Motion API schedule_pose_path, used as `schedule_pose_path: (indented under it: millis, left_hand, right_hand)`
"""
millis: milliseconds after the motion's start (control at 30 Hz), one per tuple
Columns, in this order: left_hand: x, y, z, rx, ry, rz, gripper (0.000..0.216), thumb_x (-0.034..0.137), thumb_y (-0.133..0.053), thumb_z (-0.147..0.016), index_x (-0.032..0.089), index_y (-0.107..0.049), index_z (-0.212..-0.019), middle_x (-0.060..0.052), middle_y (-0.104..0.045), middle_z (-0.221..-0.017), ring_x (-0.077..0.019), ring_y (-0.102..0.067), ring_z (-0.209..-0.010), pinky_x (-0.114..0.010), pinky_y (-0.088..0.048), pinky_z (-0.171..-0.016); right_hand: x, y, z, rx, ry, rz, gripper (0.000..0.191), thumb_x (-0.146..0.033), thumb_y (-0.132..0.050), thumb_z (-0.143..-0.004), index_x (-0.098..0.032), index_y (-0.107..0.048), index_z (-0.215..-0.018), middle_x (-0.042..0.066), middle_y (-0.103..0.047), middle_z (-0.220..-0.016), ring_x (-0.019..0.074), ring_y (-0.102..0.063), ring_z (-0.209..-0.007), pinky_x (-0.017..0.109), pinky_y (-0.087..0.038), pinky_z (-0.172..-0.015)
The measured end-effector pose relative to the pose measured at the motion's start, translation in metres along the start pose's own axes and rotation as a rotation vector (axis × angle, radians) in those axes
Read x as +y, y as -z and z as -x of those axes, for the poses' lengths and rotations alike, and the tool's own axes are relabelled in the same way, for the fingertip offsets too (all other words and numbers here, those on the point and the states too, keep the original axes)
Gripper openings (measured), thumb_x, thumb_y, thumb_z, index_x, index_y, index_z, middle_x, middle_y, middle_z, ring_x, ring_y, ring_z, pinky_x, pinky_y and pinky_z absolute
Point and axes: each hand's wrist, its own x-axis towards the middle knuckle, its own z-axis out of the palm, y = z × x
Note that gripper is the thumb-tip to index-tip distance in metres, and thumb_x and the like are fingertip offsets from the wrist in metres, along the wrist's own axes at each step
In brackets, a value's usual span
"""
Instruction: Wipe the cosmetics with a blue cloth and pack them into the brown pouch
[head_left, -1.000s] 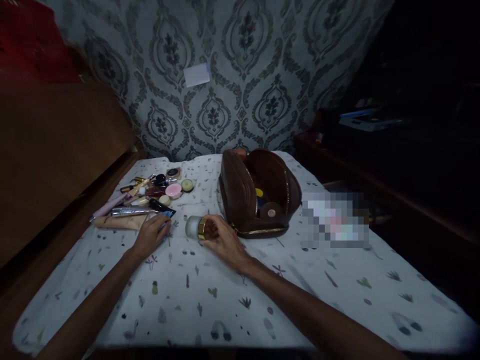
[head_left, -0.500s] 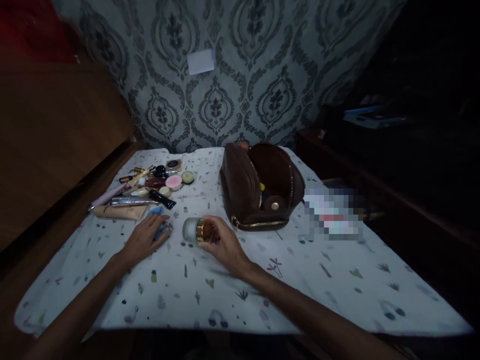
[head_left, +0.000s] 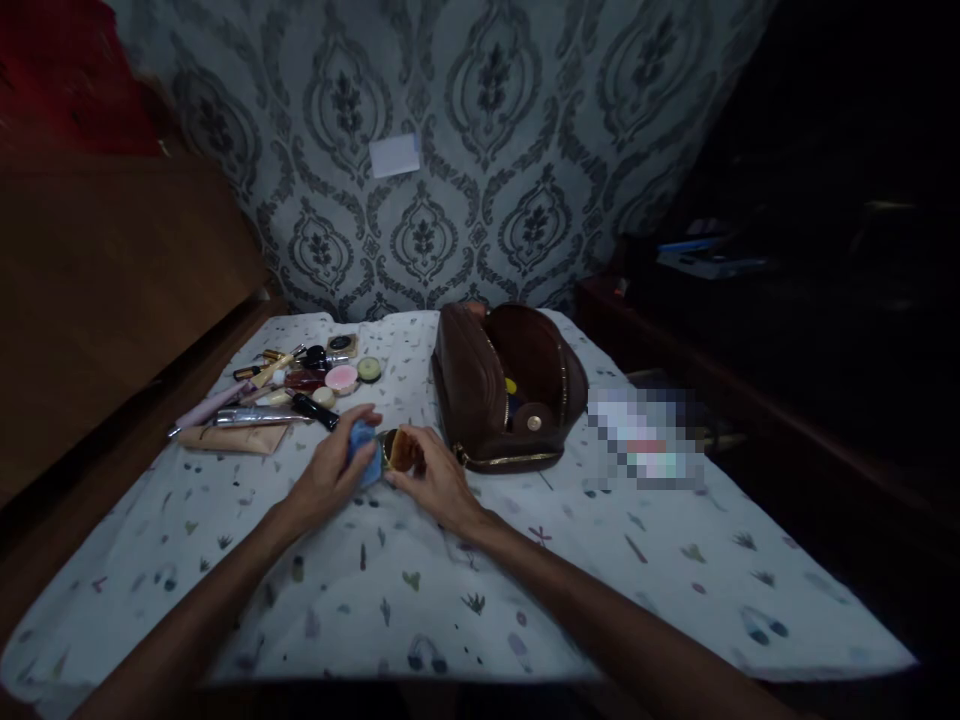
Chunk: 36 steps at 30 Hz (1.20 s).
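Now the right hand (head_left: 442,490) is pinching the gold-banded end of a jar (head_left: 391,450), its thumb and fingers closing round the amber top, while the left hand (head_left: 330,470) is curling round a blue cloth (head_left: 363,455) and pressing it to the jar's other end. Half a second ago that cloth was lying low beside the beige tube (head_left: 232,439) under the left hand, and the jar's frosted body was showing bare across a gap; at present the two hands are meeting and the cloth is covering most of that body. So, as I'm judging it, both hands are working on one thing, the right steadying and the left bringing the cloth to bear. The jar is sitting between the hands, just left of the open brown bag (head_left: 476,395), lying on its side; whether it is touching the patterned cover (head_left: 450,620) I'm not able to tell.

Farther out, a black tube (head_left: 315,411), a pink compact (head_left: 342,380) and a square compact (head_left: 343,345) are lying in a cluster to the left. Marks are showing faintly on the beige tube, but no brand or word is coming clear in this dim light. Up on the wall, a white card (head_left: 395,156) is showing nothing legible, and a pixelated patch (head_left: 645,435) is hiding whatever is lying right of the bag.
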Motion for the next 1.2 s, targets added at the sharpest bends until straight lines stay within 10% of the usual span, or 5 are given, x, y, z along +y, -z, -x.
schedule_pose_path:
  millis: [167, 600, 833, 1200]
  left_hand:
    - [-0.005, -0.029, -0.024, -0.023, 0.054, 0.159, 0.042, 0.049, -0.041, -0.094, 0.017, -0.066, -0.103, -0.009, -0.071, -0.104, -0.0248, -0.064, -0.1, -0.036, -0.049, -0.093]
    - [-0.025, -0.027, -0.023, 0.189, 0.416, 0.347, 0.059, 0.08, -0.061, -0.065, 0.021, -0.066, -0.073, 0.0, -0.066, -0.067, -0.0195, -0.061, -0.063, -0.027, -0.052, -0.055]
    - [-0.032, -0.026, -0.022, 0.103, 0.382, 0.343, 0.054, 0.074, -0.063, -0.069, 0.022, -0.071, -0.083, -0.001, -0.07, -0.075, -0.0217, -0.066, -0.071, -0.027, -0.055, -0.06]
    - [-0.054, -0.027, -0.017, -0.058, 0.29, 0.388, 0.053, 0.067, -0.054, -0.08, 0.023, -0.074, -0.102, -0.008, -0.075, -0.111, -0.0293, -0.069, -0.103, -0.037, -0.056, -0.093]
  right_hand:
    - [0.008, -0.001, 0.0, -0.007, 0.003, -0.013, 0.066, -0.022, -0.082, -0.069, -0.021, -0.053, -0.128, 0.008, -0.06, -0.118, 0.0252, -0.058, -0.109, 0.041, -0.047, -0.096]
    - [0.0, 0.0, 0.003, -0.216, -0.044, 0.128, 0.103, -0.046, -0.085, -0.064, -0.028, -0.028, -0.148, 0.011, -0.049, -0.144, 0.0317, -0.049, -0.131, 0.045, -0.044, -0.103]
    - [0.009, -0.002, -0.003, -0.269, -0.006, 0.237, 0.074, -0.059, -0.082, -0.064, -0.016, -0.056, -0.119, 0.011, -0.059, -0.12, 0.03, -0.053, -0.117, 0.042, -0.047, -0.099]
    - [0.006, 0.006, 0.004, -0.249, 0.021, 0.136, 0.07, -0.045, -0.08, -0.071, -0.021, -0.05, -0.129, 0.01, -0.06, -0.125, 0.0294, -0.058, -0.116, 0.04, -0.05, -0.094]
